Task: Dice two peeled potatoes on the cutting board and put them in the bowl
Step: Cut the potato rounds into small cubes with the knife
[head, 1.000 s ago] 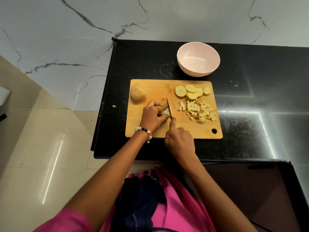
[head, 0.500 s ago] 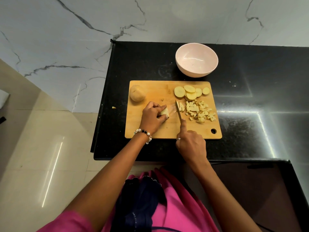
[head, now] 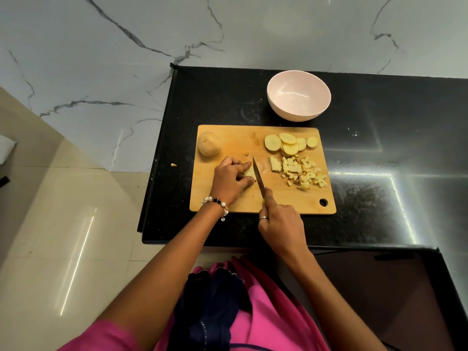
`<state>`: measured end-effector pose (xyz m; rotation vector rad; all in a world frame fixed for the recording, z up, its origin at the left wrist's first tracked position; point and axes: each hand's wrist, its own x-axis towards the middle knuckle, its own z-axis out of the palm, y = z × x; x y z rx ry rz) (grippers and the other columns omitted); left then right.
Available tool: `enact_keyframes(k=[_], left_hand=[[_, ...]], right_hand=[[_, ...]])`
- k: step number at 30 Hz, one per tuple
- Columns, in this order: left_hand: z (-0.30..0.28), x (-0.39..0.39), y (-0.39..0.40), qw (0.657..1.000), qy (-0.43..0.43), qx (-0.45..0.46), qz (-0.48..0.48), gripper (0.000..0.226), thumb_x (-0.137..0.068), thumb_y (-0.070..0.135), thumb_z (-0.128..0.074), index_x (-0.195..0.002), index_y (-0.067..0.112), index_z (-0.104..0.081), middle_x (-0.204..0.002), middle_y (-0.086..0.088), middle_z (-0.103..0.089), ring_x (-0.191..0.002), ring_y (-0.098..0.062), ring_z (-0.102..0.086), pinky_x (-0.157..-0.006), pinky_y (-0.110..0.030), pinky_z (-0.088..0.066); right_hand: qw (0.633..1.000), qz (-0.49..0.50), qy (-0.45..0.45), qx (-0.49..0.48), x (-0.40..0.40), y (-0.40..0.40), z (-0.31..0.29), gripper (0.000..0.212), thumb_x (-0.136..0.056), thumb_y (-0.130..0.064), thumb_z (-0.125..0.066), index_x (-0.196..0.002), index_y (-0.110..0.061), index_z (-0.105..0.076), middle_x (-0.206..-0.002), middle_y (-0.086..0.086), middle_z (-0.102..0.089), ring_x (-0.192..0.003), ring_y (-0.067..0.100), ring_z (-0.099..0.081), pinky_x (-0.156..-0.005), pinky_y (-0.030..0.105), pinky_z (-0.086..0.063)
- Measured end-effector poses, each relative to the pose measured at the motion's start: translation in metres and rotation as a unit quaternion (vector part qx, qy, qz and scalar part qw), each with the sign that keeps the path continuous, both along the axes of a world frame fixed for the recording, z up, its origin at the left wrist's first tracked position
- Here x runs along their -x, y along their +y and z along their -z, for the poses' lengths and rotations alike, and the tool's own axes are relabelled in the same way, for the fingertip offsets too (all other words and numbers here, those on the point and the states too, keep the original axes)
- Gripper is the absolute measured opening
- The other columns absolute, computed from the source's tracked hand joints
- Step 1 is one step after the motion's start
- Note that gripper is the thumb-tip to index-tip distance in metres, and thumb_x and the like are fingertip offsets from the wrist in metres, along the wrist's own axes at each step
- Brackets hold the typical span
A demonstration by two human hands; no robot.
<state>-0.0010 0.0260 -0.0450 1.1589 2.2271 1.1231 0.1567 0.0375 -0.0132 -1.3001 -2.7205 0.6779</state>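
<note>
From the head view, a wooden cutting board point(head: 228, 198) lies on a black desk point(head: 379, 198) set against a white marble wall point(head: 126, 59). The left hand point(head: 231, 179) rests on the board's left half, its grip curled round a small potato piece point(head: 249, 171) and pinning it to the wood. Just to the right of that piece stands a knife point(head: 258, 177), its blade lying along the cut face with the tip pointing away from the person. The right hand point(head: 279, 224) has its grip closed round the knife's handle at the board's near edge, forefinger stretched along the back of the blade; a ring shows on one finger. A beaded bracelet point(head: 215, 202) sits on the left wrist.

At the board's far left corner lies a whole peeled potato point(head: 209, 147), untouched. Near the far right edge lie overlapping round potato slices point(head: 288, 145), and just nearer than those, a heap of diced potato point(head: 301, 173) spreads toward the right edge. A pale pink bowl point(head: 298, 96) stands on the desk just beyond the board, holding no potato. One small scrap point(head: 173, 164) lies on the desk left of the board. Pink clothing point(head: 266, 312) fills the bottom of the view.
</note>
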Motion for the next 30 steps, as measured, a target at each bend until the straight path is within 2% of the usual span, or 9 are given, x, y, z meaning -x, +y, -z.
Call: enact_keyframes(k=[4, 10, 13, 17, 19, 22, 26, 30], left_hand=[[0.000, -0.001, 0.001, 1.000, 0.006, 0.006, -0.006, 0.047, -0.075, 0.016, -0.078, -0.120, 0.009, -0.064, -0.105, -0.002, -0.055, -0.086, -0.013, -0.058, -0.084, -0.020, -0.050], [0.001, 0.000, 0.003, 1.000, 0.009, 0.010, -0.001, 0.044, -0.077, 0.015, -0.076, -0.119, 0.008, -0.064, -0.107, -0.006, -0.056, -0.088, -0.013, -0.057, -0.085, -0.019, -0.048], [0.001, 0.000, 0.003, 1.000, 0.011, 0.008, -0.007, 0.043, -0.076, 0.014, -0.077, -0.117, 0.008, -0.066, -0.106, -0.007, -0.056, -0.088, -0.015, -0.057, -0.086, -0.022, -0.049], [0.003, -0.002, 0.003, 1.000, 0.005, 0.002, -0.015, 0.043, -0.076, 0.012, -0.077, -0.117, 0.007, -0.066, -0.105, -0.006, -0.056, -0.086, -0.016, -0.058, -0.085, -0.022, -0.049], [0.003, -0.002, 0.003, 1.000, 0.004, 0.000, -0.016, 0.043, -0.076, 0.012, -0.077, -0.117, 0.007, -0.065, -0.105, -0.006, -0.056, -0.085, -0.016, -0.058, -0.085, -0.022, -0.050], [0.002, -0.001, 0.003, 1.000, 0.002, 0.006, -0.015, 0.045, -0.075, 0.012, -0.078, -0.118, 0.007, -0.065, -0.106, -0.006, -0.056, -0.086, -0.014, -0.057, -0.083, -0.017, -0.048], [0.000, -0.002, 0.003, 1.000, 0.001, 0.007, -0.015, 0.046, -0.074, 0.012, -0.079, -0.117, 0.006, -0.065, -0.105, -0.006, -0.056, -0.083, -0.013, -0.057, -0.078, -0.011, -0.044], [-0.001, -0.002, 0.001, 1.000, 0.004, 0.004, -0.016, 0.050, -0.072, 0.011, -0.079, -0.119, 0.005, -0.063, -0.105, -0.006, -0.056, -0.082, -0.011, -0.056, -0.080, -0.012, -0.045]], right_hand=[[0.999, -0.009, -0.032, -0.019, 0.003, -0.003, 0.002, 0.055, -0.099, -0.024, -0.032, -0.151, -0.014, -0.017, -0.086, 0.013, -0.064, -0.076, 0.032, -0.059, -0.057, 0.034, -0.034], [0.991, -0.046, -0.102, -0.068, 0.023, -0.003, 0.011, 0.064, -0.093, -0.014, -0.036, -0.150, -0.004, -0.009, -0.089, 0.016, -0.063, -0.074, 0.033, -0.059, -0.055, 0.034, -0.035], [0.989, -0.049, -0.113, -0.077, 0.026, -0.001, 0.011, 0.065, -0.092, -0.013, -0.037, -0.150, -0.003, -0.011, -0.089, 0.016, -0.062, -0.073, 0.033, -0.059, -0.055, 0.034, -0.033], [0.989, -0.062, -0.119, -0.064, 0.007, -0.020, 0.011, 0.067, -0.095, -0.016, -0.035, -0.150, -0.004, 0.000, -0.097, 0.014, -0.062, -0.080, 0.032, -0.062, -0.058, 0.032, -0.035], [0.989, -0.058, -0.116, -0.069, -0.001, -0.025, 0.013, 0.067, -0.094, -0.015, -0.036, -0.150, -0.004, -0.002, -0.096, 0.015, -0.062, -0.080, 0.034, -0.063, -0.058, 0.034, -0.036], [0.990, -0.036, -0.098, -0.092, -0.002, -0.017, 0.016, 0.065, -0.093, -0.015, -0.043, -0.150, -0.004, -0.014, -0.086, 0.016, -0.063, -0.069, 0.035, -0.062, -0.052, 0.033, -0.034], [0.991, -0.016, -0.109, -0.074, -0.001, 0.010, 0.013, 0.063, -0.096, -0.019, -0.035, -0.151, -0.011, -0.005, -0.096, 0.015, -0.062, -0.081, 0.035, -0.061, -0.058, 0.034, -0.036], [0.995, 0.017, -0.078, -0.065, -0.010, 0.024, 0.006, 0.058, -0.097, -0.021, -0.035, -0.151, -0.014, -0.015, -0.091, 0.016, -0.064, -0.080, 0.035, -0.060, -0.058, 0.033, -0.032]])
